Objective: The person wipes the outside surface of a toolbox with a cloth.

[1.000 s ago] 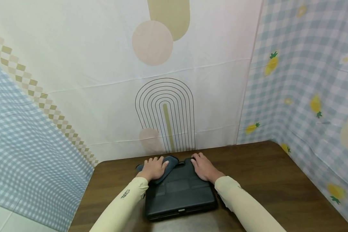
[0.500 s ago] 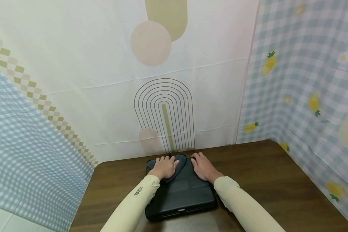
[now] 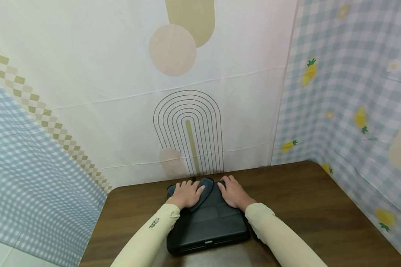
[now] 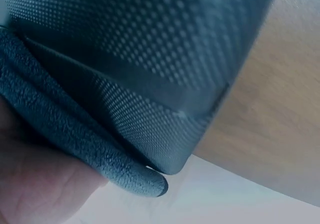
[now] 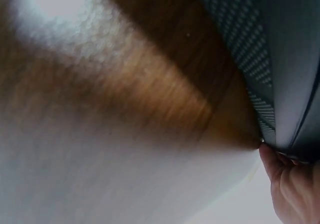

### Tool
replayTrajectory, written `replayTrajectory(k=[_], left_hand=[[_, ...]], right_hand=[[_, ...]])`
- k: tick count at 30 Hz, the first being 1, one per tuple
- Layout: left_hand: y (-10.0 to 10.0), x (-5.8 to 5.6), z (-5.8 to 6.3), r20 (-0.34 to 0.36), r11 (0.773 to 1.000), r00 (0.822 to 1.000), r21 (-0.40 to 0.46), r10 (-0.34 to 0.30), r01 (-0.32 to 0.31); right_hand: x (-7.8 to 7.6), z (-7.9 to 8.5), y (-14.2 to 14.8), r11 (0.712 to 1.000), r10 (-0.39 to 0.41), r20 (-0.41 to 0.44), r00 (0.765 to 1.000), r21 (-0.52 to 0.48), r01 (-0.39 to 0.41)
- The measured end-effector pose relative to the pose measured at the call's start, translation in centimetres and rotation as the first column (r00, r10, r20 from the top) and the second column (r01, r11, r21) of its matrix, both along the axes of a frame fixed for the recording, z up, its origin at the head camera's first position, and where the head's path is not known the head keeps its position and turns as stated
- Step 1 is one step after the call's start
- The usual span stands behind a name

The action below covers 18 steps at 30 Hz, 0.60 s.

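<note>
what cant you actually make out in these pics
Black case: inside hidden by its closed shell, head view.
Blue cloth: partly covered by the left hand, head view.
Sleeve mark: too small to read, head view.
Right hand: cut off by the right edge, right wrist view.

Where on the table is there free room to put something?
Widest: the table between the right sleeve and right edge. Smaller: between the left sleeve and left edge. Crowded: black case, with left hand on blue cloth, right hand along its side.
</note>
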<state>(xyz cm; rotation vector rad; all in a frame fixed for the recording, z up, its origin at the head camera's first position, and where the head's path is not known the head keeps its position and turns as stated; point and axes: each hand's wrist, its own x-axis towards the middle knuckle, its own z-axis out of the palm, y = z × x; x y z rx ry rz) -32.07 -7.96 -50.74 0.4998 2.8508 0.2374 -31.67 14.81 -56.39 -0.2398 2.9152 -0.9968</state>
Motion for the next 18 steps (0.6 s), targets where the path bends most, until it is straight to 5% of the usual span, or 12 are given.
replayTrajectory(k=[18], left_hand=[[-3.6,-0.2,-0.8,-0.046,0.996,0.996,0.057,0.071,-0.068]], right_hand=[[0.3,0.6,-0.1,1.000,-0.012,0.005,1.000,-0.014,0.012]])
